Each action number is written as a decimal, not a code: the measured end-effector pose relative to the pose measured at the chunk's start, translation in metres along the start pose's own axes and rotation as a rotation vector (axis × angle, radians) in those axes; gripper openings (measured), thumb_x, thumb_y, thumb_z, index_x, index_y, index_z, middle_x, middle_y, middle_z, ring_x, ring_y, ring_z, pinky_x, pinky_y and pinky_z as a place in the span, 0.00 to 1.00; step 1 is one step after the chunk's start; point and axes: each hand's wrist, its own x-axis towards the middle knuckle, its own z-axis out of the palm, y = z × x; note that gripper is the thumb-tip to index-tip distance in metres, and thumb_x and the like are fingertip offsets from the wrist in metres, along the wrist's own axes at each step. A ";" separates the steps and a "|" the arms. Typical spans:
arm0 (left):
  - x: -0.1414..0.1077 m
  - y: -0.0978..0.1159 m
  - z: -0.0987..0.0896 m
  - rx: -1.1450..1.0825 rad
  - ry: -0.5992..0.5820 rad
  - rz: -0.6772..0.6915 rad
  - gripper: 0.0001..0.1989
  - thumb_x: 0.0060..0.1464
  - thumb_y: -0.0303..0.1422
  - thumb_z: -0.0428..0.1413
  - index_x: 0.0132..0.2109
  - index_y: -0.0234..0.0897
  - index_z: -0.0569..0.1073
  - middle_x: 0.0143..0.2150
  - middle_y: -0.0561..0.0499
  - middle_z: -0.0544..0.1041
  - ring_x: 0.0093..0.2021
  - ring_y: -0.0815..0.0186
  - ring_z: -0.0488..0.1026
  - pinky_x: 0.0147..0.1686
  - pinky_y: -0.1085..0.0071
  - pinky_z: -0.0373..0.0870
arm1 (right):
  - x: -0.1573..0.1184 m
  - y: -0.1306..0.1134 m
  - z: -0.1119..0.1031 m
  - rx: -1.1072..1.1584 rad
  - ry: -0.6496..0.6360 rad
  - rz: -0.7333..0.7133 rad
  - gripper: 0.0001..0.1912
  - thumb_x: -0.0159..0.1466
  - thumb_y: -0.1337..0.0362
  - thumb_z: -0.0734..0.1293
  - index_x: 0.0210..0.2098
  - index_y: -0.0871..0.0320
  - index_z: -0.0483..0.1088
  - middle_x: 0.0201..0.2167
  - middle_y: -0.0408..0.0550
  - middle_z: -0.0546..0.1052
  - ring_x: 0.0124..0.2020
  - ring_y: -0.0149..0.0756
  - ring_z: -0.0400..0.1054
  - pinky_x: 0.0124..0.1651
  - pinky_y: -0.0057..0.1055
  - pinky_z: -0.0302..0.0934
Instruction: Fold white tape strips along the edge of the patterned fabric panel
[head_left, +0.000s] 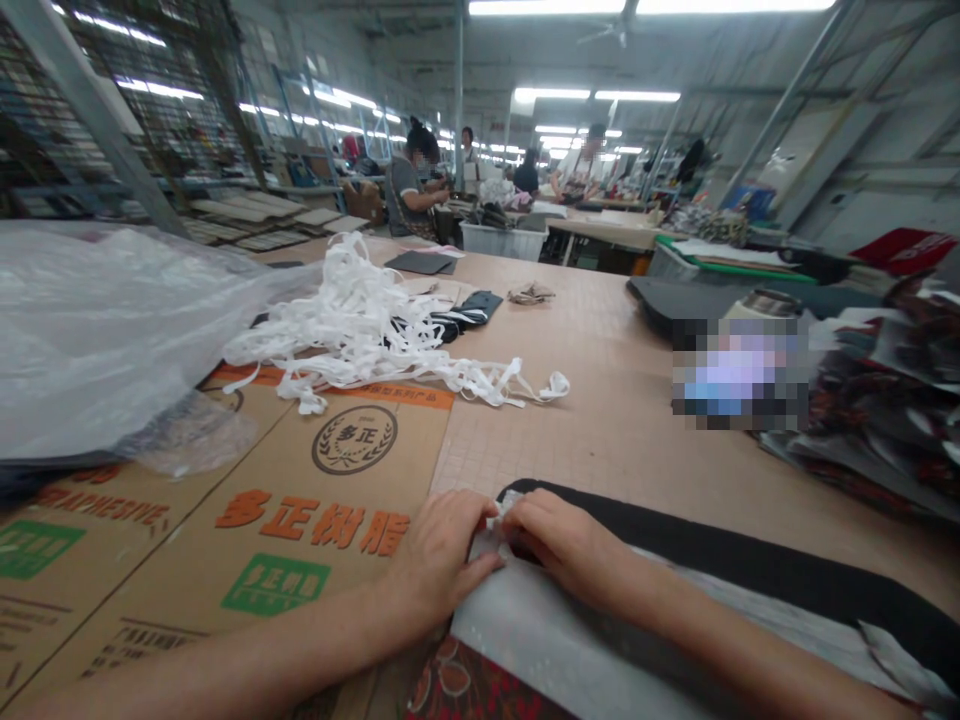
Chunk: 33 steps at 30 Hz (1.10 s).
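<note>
My left hand point(450, 540) is closed, thumb and fingertips pinching the edge of a whitish backing sheet point(525, 610). Close beside it, my right hand point(555, 535) has its fingers curled onto the same edge, near the rounded corner of a black padded panel point(720, 545). The fingertips of both hands nearly meet, and they partly hide the pinched edge. Dark red patterned fabric point(480, 680) shows beneath the sheet at the bottom. My right forearm lies across the sheet and hides part of it.
Flattened cardboard point(292, 470) covers the left of the table point(570, 370). A heap of white strips point(352, 310) lies beyond it, beside clear plastic sheeting point(112, 340). Stacked fabric pieces point(892, 400) stand at right, near a blurred-out phone-like object point(739, 370). People point(412, 185) work at the back.
</note>
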 end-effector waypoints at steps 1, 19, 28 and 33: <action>-0.001 0.000 0.000 0.036 0.009 0.027 0.15 0.45 0.23 0.59 0.40 0.36 0.65 0.37 0.51 0.69 0.38 0.61 0.65 0.38 0.64 0.62 | 0.002 0.002 0.001 -0.020 -0.004 -0.023 0.07 0.62 0.73 0.58 0.32 0.60 0.66 0.31 0.45 0.68 0.35 0.31 0.60 0.36 0.26 0.57; -0.004 0.008 -0.003 0.431 -0.168 0.409 0.08 0.60 0.26 0.46 0.43 0.33 0.68 0.36 0.48 0.69 0.36 0.60 0.63 0.37 0.62 0.61 | 0.034 0.009 -0.001 -0.201 -0.169 -0.006 0.04 0.60 0.74 0.59 0.32 0.60 0.61 0.30 0.44 0.68 0.28 0.29 0.61 0.30 0.26 0.55; -0.001 0.007 -0.004 0.448 -0.053 0.551 0.14 0.61 0.22 0.41 0.48 0.32 0.67 0.48 0.47 0.70 0.48 0.59 0.63 0.49 0.60 0.54 | -0.052 -0.012 -0.008 -0.330 0.035 0.018 0.07 0.64 0.72 0.57 0.37 0.60 0.65 0.35 0.48 0.69 0.37 0.34 0.61 0.40 0.32 0.58; 0.018 0.000 -0.007 0.363 -0.062 0.658 0.13 0.61 0.28 0.42 0.38 0.38 0.71 0.36 0.51 0.72 0.38 0.60 0.67 0.45 0.61 0.55 | -0.143 -0.024 -0.024 -0.461 0.073 0.147 0.11 0.65 0.71 0.56 0.44 0.61 0.66 0.37 0.52 0.71 0.42 0.37 0.63 0.44 0.36 0.60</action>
